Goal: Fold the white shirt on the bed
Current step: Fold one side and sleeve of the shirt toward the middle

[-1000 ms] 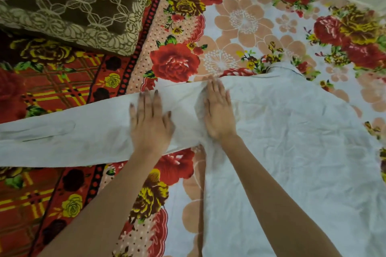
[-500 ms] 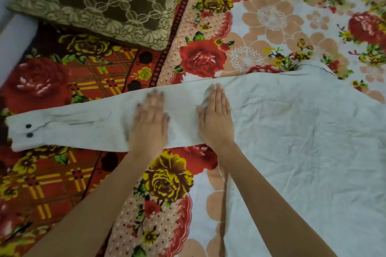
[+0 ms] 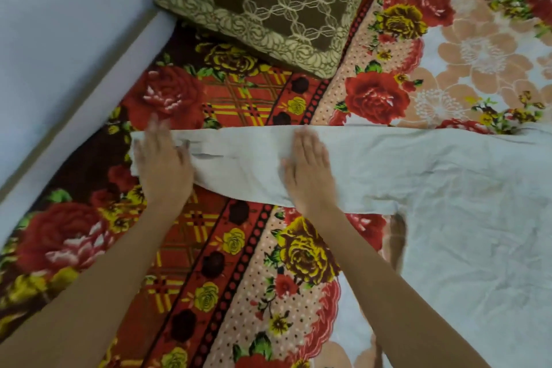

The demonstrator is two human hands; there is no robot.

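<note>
Palms flat on a wrinkled white cotton shirt (image 3: 448,203), spread over the floral red-and-peach bed (image 3: 239,278). Left hand (image 3: 162,164) open on the cuff end of the outstretched sleeve, right hand (image 3: 307,170) open nearer the shoulder, gripping nothing, apparently smoothing the sleeve taut before folding. Brown lace-patterned pillow (image 3: 268,6) beyond.

Both bare forearms reach forward from the bottom edge, roughly parallel; the left hand (image 3: 162,164) lies palm down, fingers straight and slightly spread, a little blurred; the right hand (image 3: 309,170) also lies palm down, fingers straight and close together, thumb out to the left; the hands are well apart, neither gripping anything.
</note>
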